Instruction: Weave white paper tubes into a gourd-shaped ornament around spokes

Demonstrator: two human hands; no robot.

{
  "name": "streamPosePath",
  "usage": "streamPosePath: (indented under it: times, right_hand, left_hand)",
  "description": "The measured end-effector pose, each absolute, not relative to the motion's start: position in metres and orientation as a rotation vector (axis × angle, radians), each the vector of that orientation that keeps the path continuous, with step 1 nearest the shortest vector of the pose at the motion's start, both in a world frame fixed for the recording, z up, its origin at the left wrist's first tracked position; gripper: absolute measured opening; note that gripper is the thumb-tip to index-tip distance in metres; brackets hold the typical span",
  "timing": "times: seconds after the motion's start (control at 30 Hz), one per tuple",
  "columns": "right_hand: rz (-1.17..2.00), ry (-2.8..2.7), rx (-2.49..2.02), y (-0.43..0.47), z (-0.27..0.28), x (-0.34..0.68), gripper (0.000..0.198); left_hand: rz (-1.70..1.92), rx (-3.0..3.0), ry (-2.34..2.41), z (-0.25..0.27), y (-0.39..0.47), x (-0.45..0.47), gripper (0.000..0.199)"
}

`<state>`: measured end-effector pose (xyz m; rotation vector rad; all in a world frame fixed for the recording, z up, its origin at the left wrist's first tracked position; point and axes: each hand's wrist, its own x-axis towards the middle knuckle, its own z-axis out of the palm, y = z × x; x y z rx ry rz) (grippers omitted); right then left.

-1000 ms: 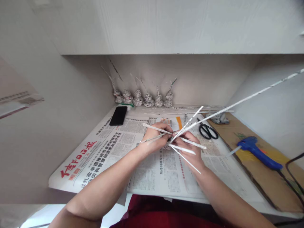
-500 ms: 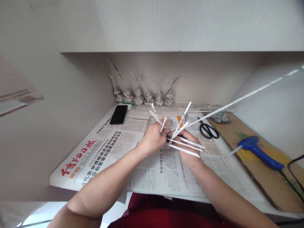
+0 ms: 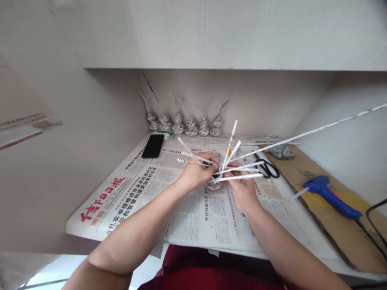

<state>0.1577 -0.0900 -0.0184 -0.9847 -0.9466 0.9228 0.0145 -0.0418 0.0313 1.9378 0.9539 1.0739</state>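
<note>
Between my hands is a small woven paper gourd [image 3: 214,184], its rounded body partly hidden by my fingers. Several rolled paper sticks [image 3: 242,176] fan out from its top, to both sides and upward. One long paper stick [image 3: 302,139] runs from it far to the upper right. My left hand [image 3: 199,171] is closed on the gourd's left side, with thumb and fingers at the base of the sticks. On the right side, my right hand [image 3: 242,185] is closed round the weaving, its fingers partly behind the sticks.
Several finished woven gourds [image 3: 191,127] line the back wall. A black phone [image 3: 153,146] lies on the newspaper [image 3: 136,197] at left. Black scissors [image 3: 267,168] and a blue glue gun [image 3: 332,197] are at right, the gun on cardboard [image 3: 320,229]. Loose paper sticks [image 3: 242,139] lie behind.
The woven piece has turned and tipped between my hands, and more sticks now point left over my left hand. The long stick's far end has dropped lower. My right hand has shifted slightly.
</note>
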Motion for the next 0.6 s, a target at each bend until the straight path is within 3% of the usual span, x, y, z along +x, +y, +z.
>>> streamPosePath:
  times: [0.23,0.6]
  right_hand:
    - [0.729,-1.108,-1.152,-0.099,-0.012,0.159,0.022]
    - [0.762,-1.165,-1.121,-0.104,-0.014,0.155,0.025]
  left_hand:
    - [1.225,2.036,1.103,0.024,-0.037,0.014,0.013]
    - [1.212,1.985,1.042,0.024,-0.040,0.018,0.014]
